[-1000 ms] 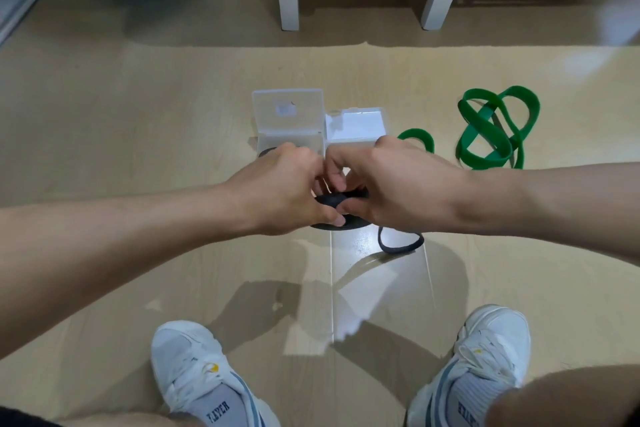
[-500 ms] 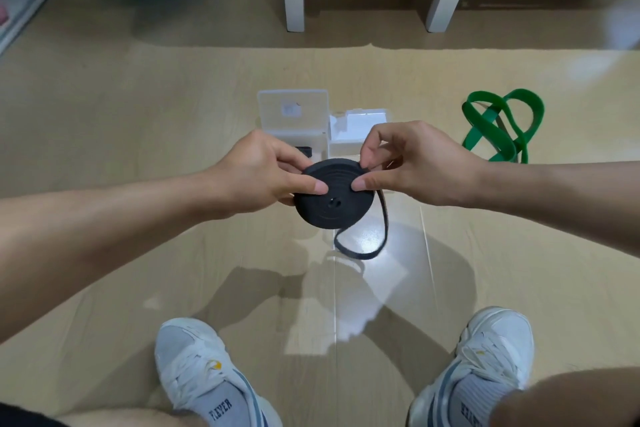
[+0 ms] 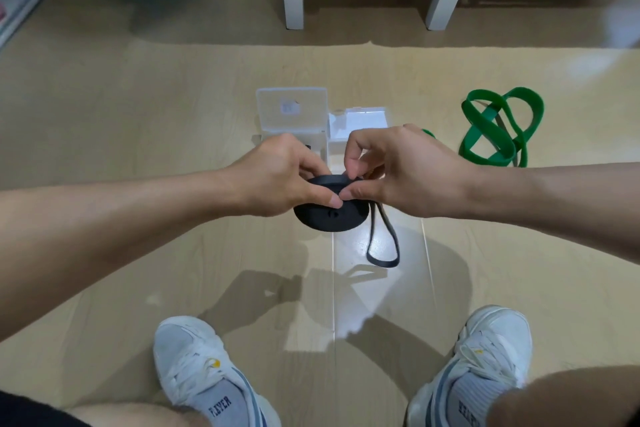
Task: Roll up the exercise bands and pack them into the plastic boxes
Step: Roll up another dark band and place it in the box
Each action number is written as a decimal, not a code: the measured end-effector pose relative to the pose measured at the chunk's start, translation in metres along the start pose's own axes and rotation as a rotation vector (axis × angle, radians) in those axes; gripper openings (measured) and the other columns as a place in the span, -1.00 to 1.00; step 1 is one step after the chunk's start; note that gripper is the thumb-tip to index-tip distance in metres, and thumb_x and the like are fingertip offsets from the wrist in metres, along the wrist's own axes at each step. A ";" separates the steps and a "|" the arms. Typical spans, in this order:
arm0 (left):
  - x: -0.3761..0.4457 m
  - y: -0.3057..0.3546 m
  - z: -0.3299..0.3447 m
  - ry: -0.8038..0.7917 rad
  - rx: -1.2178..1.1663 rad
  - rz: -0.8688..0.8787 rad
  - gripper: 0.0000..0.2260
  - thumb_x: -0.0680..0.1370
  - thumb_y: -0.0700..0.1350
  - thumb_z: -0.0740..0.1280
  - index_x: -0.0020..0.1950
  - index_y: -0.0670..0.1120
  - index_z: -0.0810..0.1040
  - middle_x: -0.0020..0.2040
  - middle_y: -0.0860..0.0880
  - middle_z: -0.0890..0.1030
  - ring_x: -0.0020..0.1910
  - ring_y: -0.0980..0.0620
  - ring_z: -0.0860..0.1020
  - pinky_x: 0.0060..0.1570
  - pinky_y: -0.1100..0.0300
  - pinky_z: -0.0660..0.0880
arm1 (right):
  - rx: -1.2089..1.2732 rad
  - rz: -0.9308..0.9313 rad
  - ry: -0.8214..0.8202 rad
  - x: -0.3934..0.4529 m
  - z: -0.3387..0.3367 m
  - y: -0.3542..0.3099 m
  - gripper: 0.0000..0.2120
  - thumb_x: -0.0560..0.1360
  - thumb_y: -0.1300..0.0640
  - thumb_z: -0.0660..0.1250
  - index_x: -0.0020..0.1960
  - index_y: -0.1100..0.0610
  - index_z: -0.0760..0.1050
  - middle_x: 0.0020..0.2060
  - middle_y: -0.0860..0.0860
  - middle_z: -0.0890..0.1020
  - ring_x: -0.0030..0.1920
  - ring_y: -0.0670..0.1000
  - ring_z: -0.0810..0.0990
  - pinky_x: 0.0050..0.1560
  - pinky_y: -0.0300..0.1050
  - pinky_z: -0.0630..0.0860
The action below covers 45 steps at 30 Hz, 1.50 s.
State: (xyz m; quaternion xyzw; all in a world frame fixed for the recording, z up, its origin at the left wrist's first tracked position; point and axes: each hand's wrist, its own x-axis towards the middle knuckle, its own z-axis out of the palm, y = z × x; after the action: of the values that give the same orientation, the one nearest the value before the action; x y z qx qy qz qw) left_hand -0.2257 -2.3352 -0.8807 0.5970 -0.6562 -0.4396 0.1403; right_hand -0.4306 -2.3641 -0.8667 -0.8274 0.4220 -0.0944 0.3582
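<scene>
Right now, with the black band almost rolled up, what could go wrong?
The black band is only pinched between the left hand and right hand, so the roll could spring loose if the grip slackens. A loose tail hangs unrolled; it may snag or unwind while going into the plastic box. The green band lies tangled, so rolling it may go slower.

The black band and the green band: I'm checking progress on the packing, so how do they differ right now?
The black band is wound into a tight flat coil with only a short loop hanging free; the green band lies unrolled in loose overlapping loops. The black band is gripped by the left hand and right hand above the floor; the green band rests on the floor, untouched. Neither is in a box.
</scene>
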 end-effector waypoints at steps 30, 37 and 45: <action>0.000 -0.008 0.000 0.035 -0.376 -0.114 -0.91 0.42 -0.23 0.57 -0.11 -0.11 0.75 -0.11 -0.19 0.75 -0.14 -0.04 0.71 0.05 0.00 0.64 | 0.277 0.041 0.114 0.006 -0.003 0.010 -0.74 0.39 0.09 0.62 -0.18 0.09 0.52 -0.31 -0.05 0.72 -0.32 -0.09 0.63 -0.21 -0.15 0.57; -0.002 -0.023 -0.001 -0.004 -0.650 -0.142 -0.68 0.40 -0.14 0.50 0.14 -0.20 0.70 0.07 -0.16 0.74 0.06 -0.10 0.71 0.09 0.03 0.65 | 0.572 0.034 0.180 0.006 0.004 0.020 -0.81 0.44 0.20 0.55 0.03 0.07 0.66 -0.10 -0.02 0.77 -0.05 -0.05 0.75 0.06 -0.08 0.66; -0.002 -0.008 0.000 -0.083 -0.259 -0.104 -0.84 0.41 -0.12 0.61 -0.10 -0.06 0.68 -0.23 0.04 0.71 -0.24 0.14 0.62 -0.10 0.19 0.58 | 0.096 -0.008 0.024 0.002 0.005 0.011 -0.81 0.47 0.02 0.54 0.08 -0.14 0.72 -0.11 -0.28 0.72 -0.09 -0.36 0.65 -0.01 -0.37 0.56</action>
State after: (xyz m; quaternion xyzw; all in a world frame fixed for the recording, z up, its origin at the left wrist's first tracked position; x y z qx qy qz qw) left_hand -0.2198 -2.3331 -0.8860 0.5884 -0.5675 -0.5516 0.1658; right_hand -0.4339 -2.3668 -0.8777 -0.8099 0.4178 -0.1259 0.3920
